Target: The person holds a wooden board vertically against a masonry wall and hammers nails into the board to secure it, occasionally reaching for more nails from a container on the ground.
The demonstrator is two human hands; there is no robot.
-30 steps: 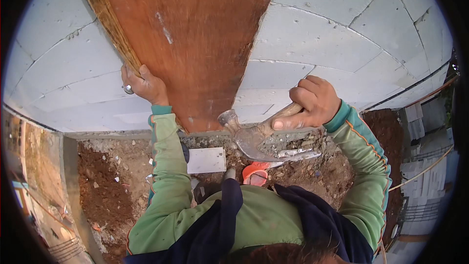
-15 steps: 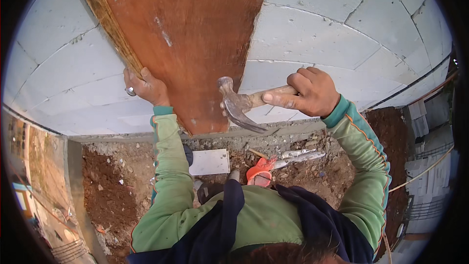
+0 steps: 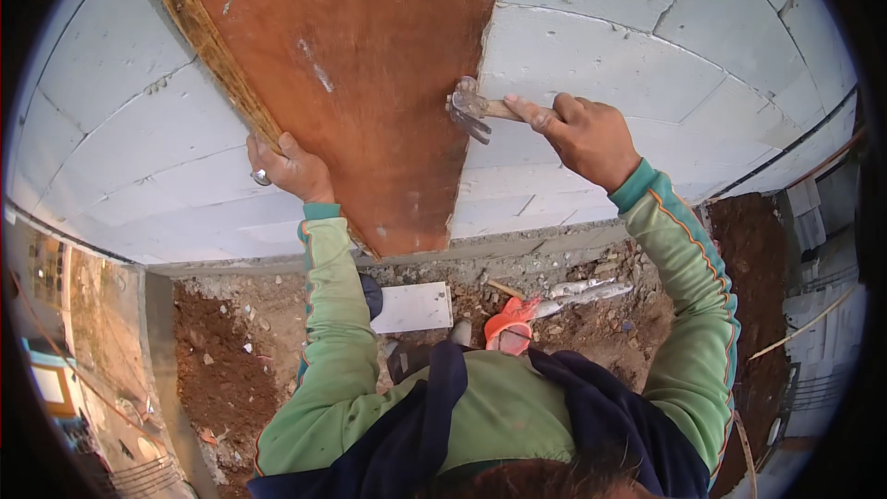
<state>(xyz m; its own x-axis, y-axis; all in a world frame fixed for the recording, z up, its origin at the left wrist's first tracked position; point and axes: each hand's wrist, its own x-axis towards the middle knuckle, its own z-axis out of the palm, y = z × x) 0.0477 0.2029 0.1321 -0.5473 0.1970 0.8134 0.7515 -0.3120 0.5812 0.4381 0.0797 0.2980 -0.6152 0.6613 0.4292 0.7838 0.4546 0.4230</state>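
Left hand [image 3: 291,169] is grasping the board [image 3: 370,83] against the wall [image 3: 573,65]; right hand [image 3: 591,139] is clenching the hammer [image 3: 469,104] at the board's right edge; a glancing swing could be chipping the wall

Free room between the hands [image 3: 292,170] before the brown board [image 3: 370,111], hammer [image 3: 471,107] blocking its right edge, block wall [image 3: 591,60] behind.

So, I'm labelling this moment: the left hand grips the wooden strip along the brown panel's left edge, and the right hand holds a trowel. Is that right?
The tool is wrong: the right hand holds a hammer, as the head view shows. The left hand does grip the wooden strip along the brown panel's left edge.
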